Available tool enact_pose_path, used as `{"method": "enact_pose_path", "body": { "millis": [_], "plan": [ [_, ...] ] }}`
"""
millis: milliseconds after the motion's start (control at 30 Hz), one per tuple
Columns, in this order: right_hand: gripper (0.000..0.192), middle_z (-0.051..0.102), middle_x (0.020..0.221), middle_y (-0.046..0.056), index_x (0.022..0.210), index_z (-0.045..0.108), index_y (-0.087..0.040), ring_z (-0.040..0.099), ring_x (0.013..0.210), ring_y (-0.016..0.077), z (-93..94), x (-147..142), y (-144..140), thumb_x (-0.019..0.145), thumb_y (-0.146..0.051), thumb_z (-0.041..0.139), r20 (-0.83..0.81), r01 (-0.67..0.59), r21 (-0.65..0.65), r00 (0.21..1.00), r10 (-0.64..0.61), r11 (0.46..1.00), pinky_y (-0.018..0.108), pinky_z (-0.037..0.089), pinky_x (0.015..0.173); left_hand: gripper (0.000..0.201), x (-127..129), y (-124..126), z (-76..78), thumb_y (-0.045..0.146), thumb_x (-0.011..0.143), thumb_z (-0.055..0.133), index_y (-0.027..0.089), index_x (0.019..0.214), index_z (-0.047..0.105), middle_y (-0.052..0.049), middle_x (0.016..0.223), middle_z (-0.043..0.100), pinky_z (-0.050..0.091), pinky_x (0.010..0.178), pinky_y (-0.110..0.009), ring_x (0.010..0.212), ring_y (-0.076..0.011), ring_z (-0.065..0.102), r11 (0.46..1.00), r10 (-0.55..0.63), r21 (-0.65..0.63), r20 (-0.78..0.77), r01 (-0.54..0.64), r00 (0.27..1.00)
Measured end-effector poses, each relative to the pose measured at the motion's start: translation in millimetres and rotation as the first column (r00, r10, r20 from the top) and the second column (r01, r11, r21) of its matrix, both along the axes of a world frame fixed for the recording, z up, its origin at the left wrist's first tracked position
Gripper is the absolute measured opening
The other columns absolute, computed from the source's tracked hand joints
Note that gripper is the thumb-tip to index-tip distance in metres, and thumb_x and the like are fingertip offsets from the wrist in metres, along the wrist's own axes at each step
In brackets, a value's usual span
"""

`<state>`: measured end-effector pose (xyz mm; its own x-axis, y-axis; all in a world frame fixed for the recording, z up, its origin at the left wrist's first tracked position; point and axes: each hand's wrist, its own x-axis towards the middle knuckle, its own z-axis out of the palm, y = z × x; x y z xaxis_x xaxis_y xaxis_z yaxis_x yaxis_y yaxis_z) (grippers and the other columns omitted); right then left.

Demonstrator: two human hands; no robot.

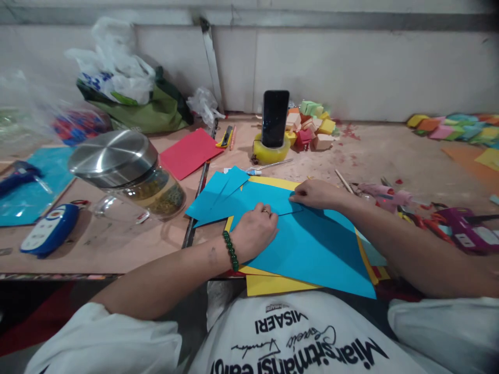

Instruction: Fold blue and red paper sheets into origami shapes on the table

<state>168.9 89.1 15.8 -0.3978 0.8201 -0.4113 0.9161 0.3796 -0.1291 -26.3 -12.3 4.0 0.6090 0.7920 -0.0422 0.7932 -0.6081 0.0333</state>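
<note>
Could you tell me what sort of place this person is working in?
Probably a paper-craft workbench: both hands press on blue paper over yellow sheets, a heap of small folded paper boxes sits by the wall, and a pink glue gun lies nearby.
</note>
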Motion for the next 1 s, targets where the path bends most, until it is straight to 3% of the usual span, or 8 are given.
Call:
{"method": "enact_pose_path", "body": {
  "millis": [233, 400, 533, 667, 733, 900, 1000],
  "plan": [
    [0.040, 0.055, 0.060, 0.001, 0.061, 0.057, -0.018, 0.051, 0.062, 0.0146, 0.8, 20, 4, 0.089, -0.044, 0.046, -0.025, 0.007, -0.016, 1.000, -0.008, 1.000, 0.025, 0.030, 0.055, 0.024, 2, 0, 1.9, 0.026, 0.093, 0.055, 0.005, 0.105, 0.062, -0.022, 0.111, 0.064, 0.054, 0.070, -0.035, 0.105, -0.0308, 0.058, 1.000, -0.008, -0.023, -0.032, 0.007, 0.999],
    [0.036, 0.060, 0.065, 0.002, 0.067, 0.057, -0.018, 0.051, 0.061, 0.0138, 6.8, -9, -11, 0.090, -0.045, 0.048, -0.149, 0.043, 0.135, 0.989, -0.023, 0.990, 0.024, 0.030, 0.055, 0.017, 3, -4, -3.8, 0.017, 0.093, 0.053, 0.006, 0.102, 0.062, -0.022, 0.104, 0.065, 0.052, 0.067, -0.035, 0.100, -0.0298, 0.058, 0.999, -0.005, 0.033, -0.030, 0.006, 1.000],
    [0.033, 0.061, 0.060, 0.001, 0.066, 0.058, -0.018, 0.054, 0.059, 0.0133, 8.2, -44, -21, 0.089, -0.042, 0.053, -0.192, -0.007, 0.006, 0.981, 0.008, 1.000, 0.024, 0.034, 0.056, 0.020, 4, -7, -9.8, 0.019, 0.093, 0.053, 0.005, 0.106, 0.062, -0.021, 0.101, 0.066, 0.050, 0.064, -0.033, 0.097, -0.0285, 0.058, 0.996, 0.033, 0.090, -0.037, -0.029, 0.999],
    [0.031, 0.059, 0.054, 0.000, 0.065, 0.059, -0.018, 0.054, 0.048, 0.0118, 8.0, -57, -17, 0.087, -0.040, 0.055, -0.203, 0.014, -0.166, 0.978, -0.048, 0.986, 0.023, 0.037, 0.051, 0.026, 4, -10, -8.7, 0.020, 0.093, 0.055, 0.004, 0.111, 0.061, -0.022, 0.099, 0.065, 0.046, 0.061, -0.032, 0.093, -0.0286, 0.058, 0.992, 0.056, 0.118, -0.043, -0.051, 0.997],
    [0.030, 0.059, 0.052, -0.001, 0.066, 0.059, -0.018, 0.053, 0.045, 0.0113, 8.0, -54, -13, 0.087, -0.038, 0.054, -0.197, 0.020, -0.196, 0.979, -0.060, 0.980, 0.023, 0.037, 0.049, 0.028, 4, -11, -6.2, 0.020, 0.093, 0.053, 0.004, 0.116, 0.061, -0.022, 0.097, 0.066, 0.044, 0.059, -0.032, 0.090, -0.0289, 0.058, 0.993, 0.053, 0.111, -0.066, -0.045, 0.996],
    [0.035, 0.056, 0.051, 0.000, 0.055, 0.051, -0.019, 0.052, 0.053, 0.0124, 5.2, -27, -4, 0.085, -0.035, 0.056, -0.146, -0.011, -0.061, 0.989, 0.002, 0.998, 0.024, 0.034, 0.052, 0.035, 5, -13, -1.7, 0.018, 0.095, 0.050, 0.002, 0.125, 0.058, -0.023, 0.096, 0.067, 0.044, 0.059, -0.031, 0.090, -0.0289, 0.059, 0.996, 0.056, 0.079, -0.110, -0.048, 0.992],
    [0.037, 0.055, 0.052, 0.000, 0.055, 0.050, -0.019, 0.052, 0.055, 0.0131, 3.9, -5, -1, 0.087, -0.038, 0.052, -0.113, 0.038, -0.056, 0.993, -0.044, 0.998, 0.024, 0.034, 0.053, 0.037, 5, -15, -3.7, 0.017, 0.096, 0.048, 0.001, 0.128, 0.056, -0.024, 0.098, 0.068, 0.046, 0.061, -0.032, 0.091, -0.0287, 0.060, 0.996, 0.044, 0.088, -0.129, -0.033, 0.991]
  ]
}}
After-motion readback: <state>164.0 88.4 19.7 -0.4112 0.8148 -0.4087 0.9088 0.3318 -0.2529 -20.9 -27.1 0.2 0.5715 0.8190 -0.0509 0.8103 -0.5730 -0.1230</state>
